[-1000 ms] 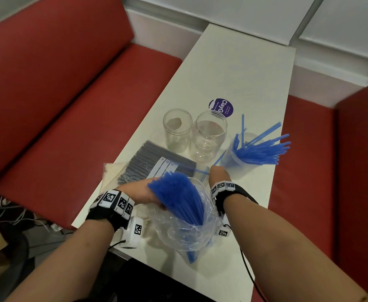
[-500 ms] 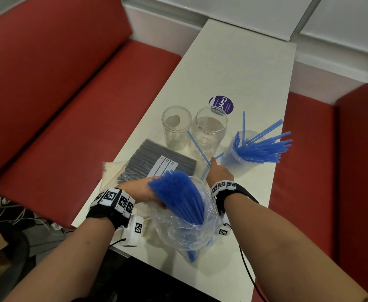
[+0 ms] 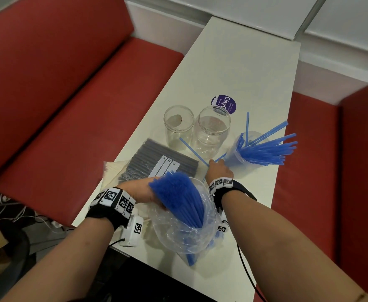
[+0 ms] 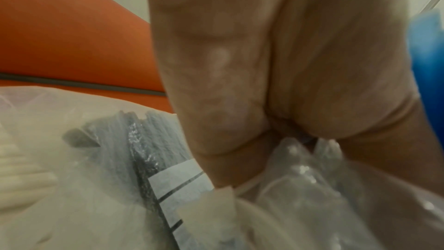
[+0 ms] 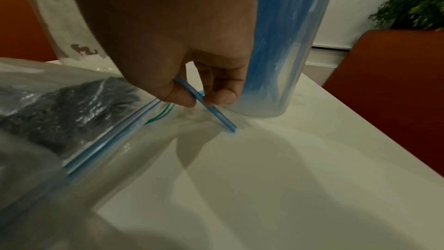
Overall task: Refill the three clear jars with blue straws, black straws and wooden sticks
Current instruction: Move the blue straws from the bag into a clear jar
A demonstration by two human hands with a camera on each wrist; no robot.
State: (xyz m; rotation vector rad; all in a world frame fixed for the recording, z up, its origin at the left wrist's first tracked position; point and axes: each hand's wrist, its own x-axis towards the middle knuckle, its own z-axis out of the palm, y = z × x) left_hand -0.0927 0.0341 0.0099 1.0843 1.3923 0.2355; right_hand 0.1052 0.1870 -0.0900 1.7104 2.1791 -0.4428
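White table [image 3: 239, 68] | L hand [image 3: 139, 190] grips straw bag [image 3: 185, 232] | R hand [image 3: 219, 171] pinches blue straw [image 5: 216, 111]

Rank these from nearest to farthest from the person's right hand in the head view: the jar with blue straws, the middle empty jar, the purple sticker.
From the right hand:
1. The jar with blue straws, just beyond the hand, toward the table's right edge.
2. The middle empty jar, farther back and slightly left.
3. The purple sticker, flat on the table behind that jar.
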